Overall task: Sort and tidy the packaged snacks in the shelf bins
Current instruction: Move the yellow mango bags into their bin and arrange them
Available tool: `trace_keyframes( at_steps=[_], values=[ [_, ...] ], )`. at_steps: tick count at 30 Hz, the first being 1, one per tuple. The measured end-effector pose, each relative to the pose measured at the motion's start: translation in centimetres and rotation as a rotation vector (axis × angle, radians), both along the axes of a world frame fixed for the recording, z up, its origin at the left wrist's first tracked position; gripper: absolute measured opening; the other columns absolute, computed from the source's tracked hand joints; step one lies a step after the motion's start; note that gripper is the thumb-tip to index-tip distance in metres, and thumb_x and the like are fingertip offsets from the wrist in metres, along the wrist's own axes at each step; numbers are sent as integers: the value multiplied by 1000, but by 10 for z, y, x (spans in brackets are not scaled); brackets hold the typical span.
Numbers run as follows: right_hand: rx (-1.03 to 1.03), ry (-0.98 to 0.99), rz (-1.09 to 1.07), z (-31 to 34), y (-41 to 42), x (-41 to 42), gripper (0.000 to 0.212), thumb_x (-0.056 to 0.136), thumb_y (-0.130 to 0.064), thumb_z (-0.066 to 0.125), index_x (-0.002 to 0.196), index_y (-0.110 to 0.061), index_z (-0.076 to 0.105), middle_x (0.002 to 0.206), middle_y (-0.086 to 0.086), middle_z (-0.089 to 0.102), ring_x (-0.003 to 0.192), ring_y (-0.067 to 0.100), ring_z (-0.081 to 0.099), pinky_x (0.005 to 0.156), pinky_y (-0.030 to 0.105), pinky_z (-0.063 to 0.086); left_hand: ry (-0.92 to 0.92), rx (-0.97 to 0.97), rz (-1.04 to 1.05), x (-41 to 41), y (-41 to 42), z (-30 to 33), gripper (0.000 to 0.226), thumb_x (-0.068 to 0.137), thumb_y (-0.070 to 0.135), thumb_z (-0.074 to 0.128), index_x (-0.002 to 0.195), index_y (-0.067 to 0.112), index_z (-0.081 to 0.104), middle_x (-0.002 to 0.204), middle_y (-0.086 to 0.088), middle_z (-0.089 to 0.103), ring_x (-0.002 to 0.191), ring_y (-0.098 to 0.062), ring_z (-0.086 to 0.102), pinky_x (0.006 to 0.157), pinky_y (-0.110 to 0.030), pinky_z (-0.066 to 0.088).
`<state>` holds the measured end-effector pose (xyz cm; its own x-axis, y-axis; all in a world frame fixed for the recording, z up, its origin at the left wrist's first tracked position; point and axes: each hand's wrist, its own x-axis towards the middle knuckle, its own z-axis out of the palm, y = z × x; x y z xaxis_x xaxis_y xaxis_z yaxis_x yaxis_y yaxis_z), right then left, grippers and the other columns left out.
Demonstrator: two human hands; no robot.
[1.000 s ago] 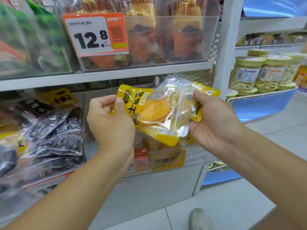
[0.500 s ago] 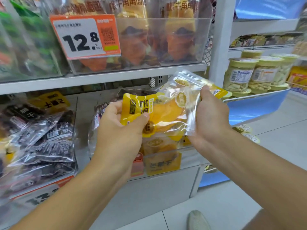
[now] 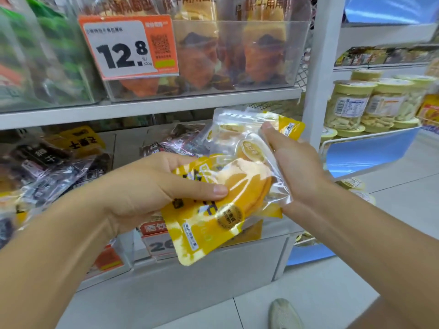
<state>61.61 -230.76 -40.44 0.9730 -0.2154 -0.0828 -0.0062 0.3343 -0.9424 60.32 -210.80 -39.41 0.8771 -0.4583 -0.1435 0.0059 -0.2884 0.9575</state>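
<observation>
In front of the lower shelf I hold a small stack of yellow-and-clear dried mango packets. My left hand [image 3: 152, 186] grips the front packet [image 3: 213, 217], thumb pressed across its face, and that packet tilts down to the left. My right hand [image 3: 294, 169] grips the rear packets [image 3: 240, 136] by their right edge. The lower bin [image 3: 256, 236] behind them holds dark packets [image 3: 175, 141] at the back and carries a yellow label on its front wall.
A bin of dark purple packets [image 3: 54, 172] sits at lower left. The upper shelf [image 3: 166, 105] carries a clear bin with an orange 12.8 price tag [image 3: 128, 46]. Jars with yellow lids [image 3: 370, 103] stand on a blue rack to the right. My shoe [image 3: 283, 314] is on the tiled floor.
Both hands have come closer together and the packets now overlap in a stack. The front packet has dropped and tilted in my left hand. The view has shifted slightly left.
</observation>
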Motion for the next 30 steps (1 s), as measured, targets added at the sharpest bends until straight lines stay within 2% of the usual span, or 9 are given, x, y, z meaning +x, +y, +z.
trace_keyframes(
  at_steps=[2,4,7,10,15,19,23,27,30],
  values=[
    [-9,-7,18,0,2,-2,33,94,-27,69,71,-12,51,61,3,68,49,19,65,41,27,50,28,-30,-94,-1,0,1,38,71,18,88,107,21,77,100,-11,77,81,-23,75,69,-33,61],
    [-13,-13,50,1,7,-3,23,93,-27,70,78,-13,62,65,6,68,52,20,66,44,27,53,65,-30,-68,-4,-2,0,29,74,17,85,101,14,77,89,-10,77,68,-19,74,56,-23,57],
    [37,-15,43,3,7,1,33,94,-39,68,108,-9,71,91,8,73,72,27,73,60,41,61,22,-41,-4,-5,-2,-9,29,77,19,74,106,14,74,90,-9,77,71,-18,73,56,-24,56],
    [60,-15,-51,4,0,7,47,97,-47,60,130,-14,60,120,7,68,76,18,74,58,35,60,-26,-97,130,-8,3,-11,28,80,22,69,107,19,71,89,-7,78,70,-19,74,53,-24,55],
    [-26,-69,-149,11,-20,-1,24,99,-43,58,100,-20,66,71,-7,72,55,10,67,51,27,51,-156,-124,297,-13,20,-7,35,77,31,70,112,27,71,89,-9,78,64,-23,74,47,-32,56],
    [80,-119,-190,14,-29,-12,21,100,-38,58,87,-23,64,65,-14,70,56,6,66,62,29,49,-172,-162,410,-14,21,-12,33,82,31,70,115,32,69,91,-7,78,68,-24,75,54,-35,58],
    [309,-195,-73,16,-23,-15,5,93,-18,65,96,-14,66,76,-4,74,65,7,71,54,21,54,-101,-209,531,-10,11,-24,17,90,38,69,105,31,70,94,-4,78,83,-25,75,79,-45,58],
    [221,-204,148,10,-10,-18,47,70,-9,73,116,-3,65,95,9,76,73,17,74,55,28,58,-37,-331,562,-10,-4,-23,32,87,41,74,116,28,68,106,-4,76,102,-30,72,95,-56,52],
    [50,-183,215,-2,-3,-21,47,61,-13,79,104,-7,63,93,14,73,72,24,71,60,39,61,46,-463,540,-10,-15,-23,51,86,33,77,132,20,59,112,-8,75,102,-33,72,92,-58,54]
  ],
)
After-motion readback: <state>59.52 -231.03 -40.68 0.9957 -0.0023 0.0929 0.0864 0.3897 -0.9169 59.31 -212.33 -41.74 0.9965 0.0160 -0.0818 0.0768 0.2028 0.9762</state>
